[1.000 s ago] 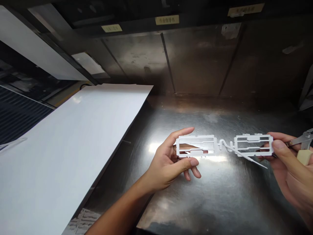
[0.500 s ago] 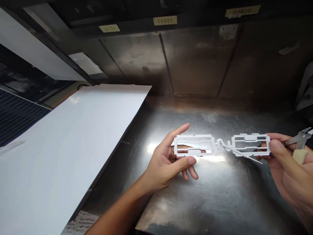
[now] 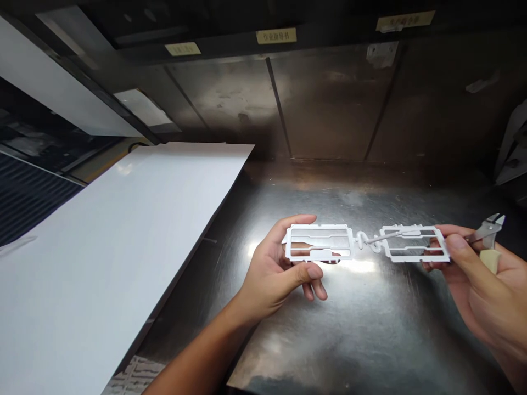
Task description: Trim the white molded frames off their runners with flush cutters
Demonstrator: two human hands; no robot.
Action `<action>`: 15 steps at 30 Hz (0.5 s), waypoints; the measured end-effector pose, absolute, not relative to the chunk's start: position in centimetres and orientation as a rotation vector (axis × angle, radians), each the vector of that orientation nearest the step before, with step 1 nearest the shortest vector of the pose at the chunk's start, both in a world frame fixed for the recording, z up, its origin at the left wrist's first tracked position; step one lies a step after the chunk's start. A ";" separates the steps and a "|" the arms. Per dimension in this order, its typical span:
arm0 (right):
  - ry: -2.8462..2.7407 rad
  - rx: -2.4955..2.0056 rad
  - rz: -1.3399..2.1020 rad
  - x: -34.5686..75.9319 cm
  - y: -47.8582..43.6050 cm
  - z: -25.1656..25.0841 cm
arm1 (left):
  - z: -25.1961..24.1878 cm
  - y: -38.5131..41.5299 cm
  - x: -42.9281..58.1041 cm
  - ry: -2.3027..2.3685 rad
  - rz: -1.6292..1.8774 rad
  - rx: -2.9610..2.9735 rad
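Observation:
Two white plastic frames, joined by a curled sprue (image 3: 362, 240), are held up above the metal worktop. My left hand (image 3: 280, 269) grips the left frame (image 3: 349, 241) at its left end, thumb along the lower edge and fingers behind. At the other end, the right frame (image 3: 415, 259) is pinched between the thumb and fingers of my right hand (image 3: 486, 280). A thin straight sprue stem crosses the right frame. My right hand also holds a pair of side cutters (image 3: 489, 227), jaws pointing up and away; most of their handles are hidden in the palm.
A large white sheet or board (image 3: 123, 241) slopes along the left of the metal worktop (image 3: 329, 340). Metal panels (image 3: 321, 104) close off the back, below a dark ledge with yellow labels (image 3: 276, 36). A pale object (image 3: 513, 145) stands at the far right.
Both hands have shifted slightly left with the joined frames. The frames have tilted, so the sprue stem now points up across the right frame instead of down past it.

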State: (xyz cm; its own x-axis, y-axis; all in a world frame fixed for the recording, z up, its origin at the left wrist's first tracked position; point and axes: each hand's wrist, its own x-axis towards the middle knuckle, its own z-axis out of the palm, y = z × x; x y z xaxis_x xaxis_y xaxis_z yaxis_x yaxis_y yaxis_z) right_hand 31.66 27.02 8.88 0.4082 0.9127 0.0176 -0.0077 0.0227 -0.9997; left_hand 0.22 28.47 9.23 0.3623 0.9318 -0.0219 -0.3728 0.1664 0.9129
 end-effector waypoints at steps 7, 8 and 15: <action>-0.967 -1.347 0.946 31.5 27.0 8.8 | 8.8 28.6 0.1 0.602 1.091 0.998; -0.975 -1.335 0.957 31.5 27.0 8.8 | 8.8 28.7 0.1 0.596 1.098 0.999; -1.015 -1.262 1.014 31.6 26.7 8.6 | 8.4 29.3 0.1 0.653 1.176 1.002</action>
